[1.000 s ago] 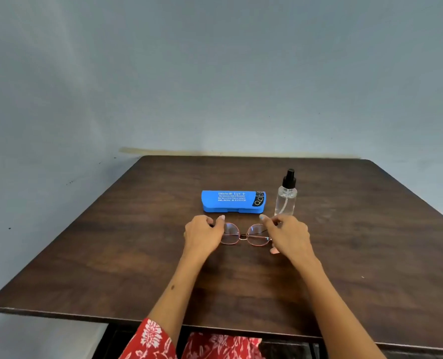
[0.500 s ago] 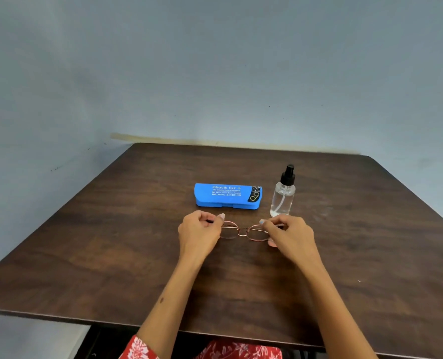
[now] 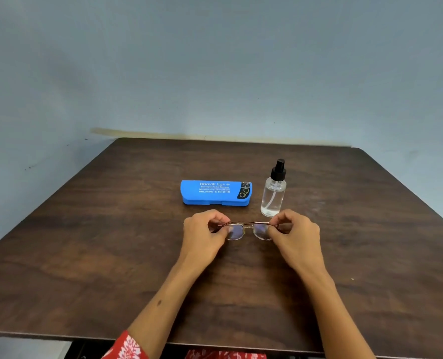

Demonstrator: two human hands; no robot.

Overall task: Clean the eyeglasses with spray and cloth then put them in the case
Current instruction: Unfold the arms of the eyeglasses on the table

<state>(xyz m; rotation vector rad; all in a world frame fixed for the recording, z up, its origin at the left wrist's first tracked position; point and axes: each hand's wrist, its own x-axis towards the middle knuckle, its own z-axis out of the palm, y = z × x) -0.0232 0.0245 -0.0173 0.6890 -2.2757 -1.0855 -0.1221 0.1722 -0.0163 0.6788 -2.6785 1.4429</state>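
The left hand (image 3: 202,235) and the right hand (image 3: 297,235) each pinch one outer end of the eyeglasses (image 3: 249,229) with curled fingers and thumb, so that the thin metal frame spans the gap between them. The lenses hang below the top bar; whether the frame is lifted off the dark wooden surface (image 3: 111,268) or touches it cannot be told. Beyond the left hand, a little apart from it, a blue case (image 3: 215,193) lies closed and flat, white print on its lid. Just beyond the right hand's knuckles a clear spray bottle (image 3: 273,195) with a black nozzle stands upright, beside the case's right end. A red patterned sleeve (image 3: 129,348) shows at the near edge, below the left forearm.
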